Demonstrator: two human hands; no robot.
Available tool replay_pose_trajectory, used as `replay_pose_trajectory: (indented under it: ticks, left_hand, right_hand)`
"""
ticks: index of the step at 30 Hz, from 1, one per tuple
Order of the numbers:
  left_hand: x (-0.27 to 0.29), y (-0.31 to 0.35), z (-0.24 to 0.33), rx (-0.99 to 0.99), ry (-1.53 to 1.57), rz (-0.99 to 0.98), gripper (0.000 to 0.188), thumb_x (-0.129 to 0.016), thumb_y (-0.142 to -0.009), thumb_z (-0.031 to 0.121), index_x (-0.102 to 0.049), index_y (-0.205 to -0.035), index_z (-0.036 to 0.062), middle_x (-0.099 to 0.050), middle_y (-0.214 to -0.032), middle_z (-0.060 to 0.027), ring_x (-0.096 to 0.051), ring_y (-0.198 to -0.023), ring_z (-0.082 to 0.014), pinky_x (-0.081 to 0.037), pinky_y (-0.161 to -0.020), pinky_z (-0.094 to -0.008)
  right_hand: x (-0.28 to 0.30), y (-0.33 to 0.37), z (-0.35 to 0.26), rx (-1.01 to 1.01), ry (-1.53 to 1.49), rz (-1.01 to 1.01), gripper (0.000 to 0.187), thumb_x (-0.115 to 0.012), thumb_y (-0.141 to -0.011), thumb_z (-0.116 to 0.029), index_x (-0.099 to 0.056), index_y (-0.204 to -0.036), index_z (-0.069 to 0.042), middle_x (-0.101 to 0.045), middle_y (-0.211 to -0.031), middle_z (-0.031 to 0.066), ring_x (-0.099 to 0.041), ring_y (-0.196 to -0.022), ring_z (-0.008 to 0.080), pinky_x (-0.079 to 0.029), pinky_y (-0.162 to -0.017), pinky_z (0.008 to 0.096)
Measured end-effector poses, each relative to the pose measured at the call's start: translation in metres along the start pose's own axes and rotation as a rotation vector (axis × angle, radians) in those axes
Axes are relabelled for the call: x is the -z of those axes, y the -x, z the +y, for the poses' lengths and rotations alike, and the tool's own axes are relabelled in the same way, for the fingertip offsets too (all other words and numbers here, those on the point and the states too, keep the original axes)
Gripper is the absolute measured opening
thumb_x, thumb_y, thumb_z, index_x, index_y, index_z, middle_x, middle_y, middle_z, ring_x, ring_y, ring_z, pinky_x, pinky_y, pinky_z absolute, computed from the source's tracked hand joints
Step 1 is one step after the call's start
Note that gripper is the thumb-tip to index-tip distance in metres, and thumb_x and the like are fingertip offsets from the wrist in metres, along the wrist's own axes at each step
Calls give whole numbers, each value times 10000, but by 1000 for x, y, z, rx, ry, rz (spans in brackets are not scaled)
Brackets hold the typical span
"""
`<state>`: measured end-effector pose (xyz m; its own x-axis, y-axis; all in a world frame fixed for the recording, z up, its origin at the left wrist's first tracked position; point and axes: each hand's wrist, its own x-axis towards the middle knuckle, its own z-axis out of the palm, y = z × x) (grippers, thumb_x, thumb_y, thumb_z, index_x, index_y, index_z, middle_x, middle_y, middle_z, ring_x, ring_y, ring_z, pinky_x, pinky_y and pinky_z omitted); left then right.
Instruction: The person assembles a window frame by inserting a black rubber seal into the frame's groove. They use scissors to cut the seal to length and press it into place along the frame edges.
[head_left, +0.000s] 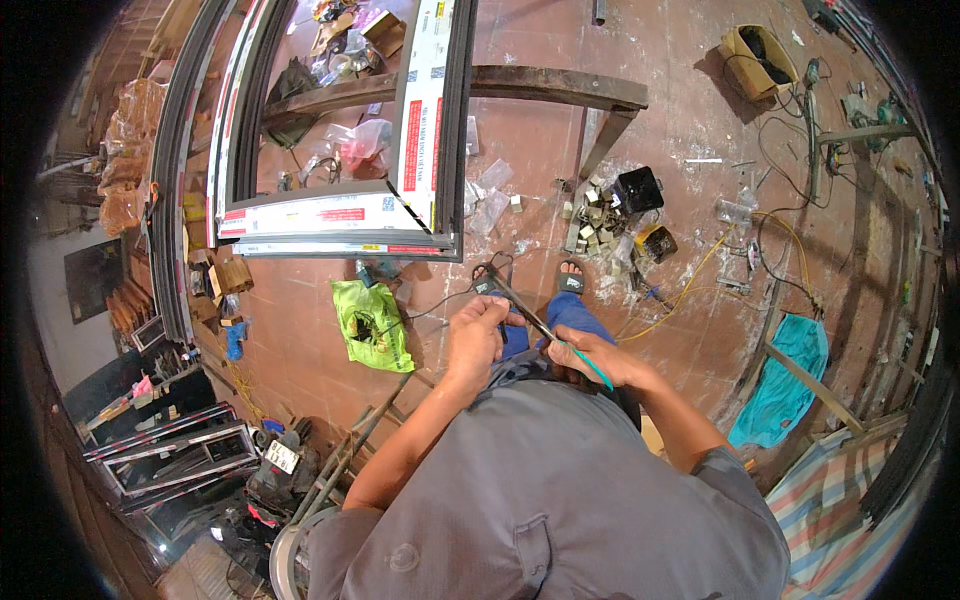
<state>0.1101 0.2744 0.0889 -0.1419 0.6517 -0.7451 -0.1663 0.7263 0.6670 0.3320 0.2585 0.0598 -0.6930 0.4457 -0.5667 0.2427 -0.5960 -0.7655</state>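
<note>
My right hand (592, 355) is closed around a long, thin dark tool with a teal handle (590, 366). The tool slants up and left, its far end in front of my left hand (478, 338). The fingers of that hand are bent in a pinch near my waist; a small dark piece shows beside them, too small to name. Ahead and to the left, apart from both hands, a dark window or door frame (425, 130) with white and red protective film rests across a wooden beam (545, 85).
A lime-green bag (370, 325) lies on the floor left of my feet. Ahead right are small metal blocks (597, 222), a black container (638, 189) and a yellow cable (700, 285). A cardboard box (757, 62) stands farther off; teal cloth (785, 385) lies at right.
</note>
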Motion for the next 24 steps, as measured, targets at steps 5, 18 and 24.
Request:
replay_pose_trajectory:
  ticks: [5,18,24]
  left_hand:
    - [4,-4,-8,39,39,-7,192,-643,-1014,181,-664,-945,3,-686,-783,-66,-391,-417,-44,-281,-385,-223]
    - [9,0,-1,175,253,-179,162,-609,-1040,198,-641,-1057,40,-670,-847,-31,-408,-447,-44,-308,-419,-214]
    - [14,-3,-7,158,343,-216,193,-646,-1022,189,-645,-1080,5,-721,-820,-83,-443,-448,-51,-320,-423,-211]
  right_hand:
    - [3,0,0,8,-50,-9,730,-461,-963,-769,-538,-1141,-66,-572,-890,41,-546,-754,144,-468,-649,306]
    - [6,1,14,167,-207,-52,670,-418,-1014,-706,-546,-1113,-56,-620,-906,59,-555,-736,141,-483,-676,293]
    - [9,3,10,143,-166,-97,689,-409,-1010,-705,-557,-1250,-76,-592,-916,26,-543,-765,102,-464,-682,254]
